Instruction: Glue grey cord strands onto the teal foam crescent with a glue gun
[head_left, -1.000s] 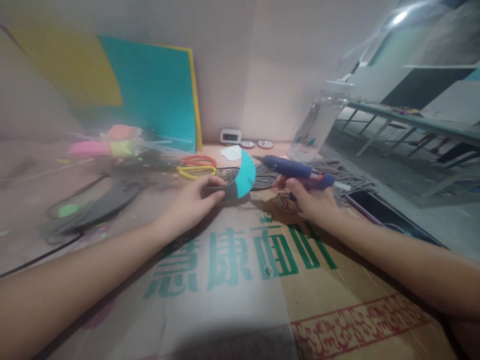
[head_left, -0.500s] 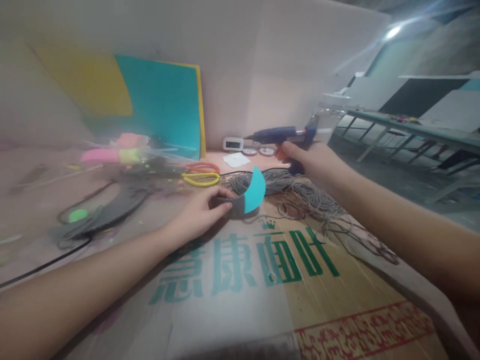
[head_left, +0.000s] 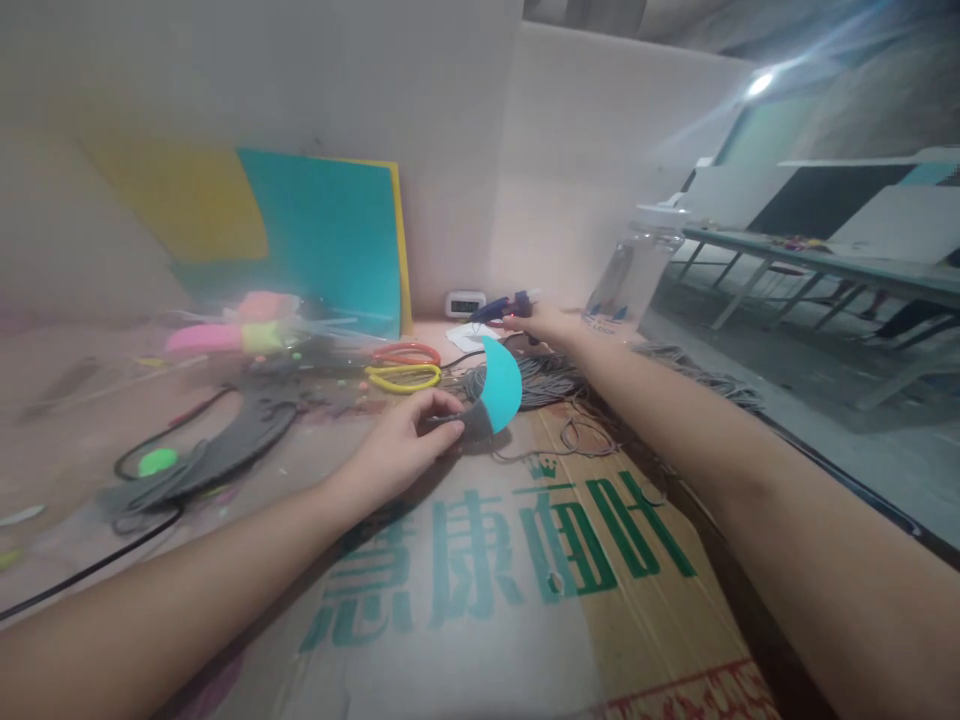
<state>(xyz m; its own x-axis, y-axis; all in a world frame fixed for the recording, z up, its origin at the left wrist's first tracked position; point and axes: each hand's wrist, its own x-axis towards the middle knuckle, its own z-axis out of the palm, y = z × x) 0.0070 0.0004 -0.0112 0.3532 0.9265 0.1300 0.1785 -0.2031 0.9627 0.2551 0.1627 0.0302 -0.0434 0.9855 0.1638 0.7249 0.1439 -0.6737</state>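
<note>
My left hand pinches a dark grey strip between thumb and fingers, above the cardboard. A turquoise crescent-shaped piece sticks up from the strip's right end. Farther back, my right hand is closed on a dark blue glue gun, whose nozzle points left over a white paper. Coils of grey cord lie below the right hand. Left of the crescent rest scissors with yellow handles and others with red handles.
Turquoise and yellow sheets lean on the wall. A small digital clock stands behind the paper. On the right is a clear plastic jar. Grey curved material and a green blob lie left. Printed cardboard covers the front.
My right hand has carried the glue gun down and away from me, from mid-air to beside the clock and paper. My left hand keeps its pinch on the grey strip.
</note>
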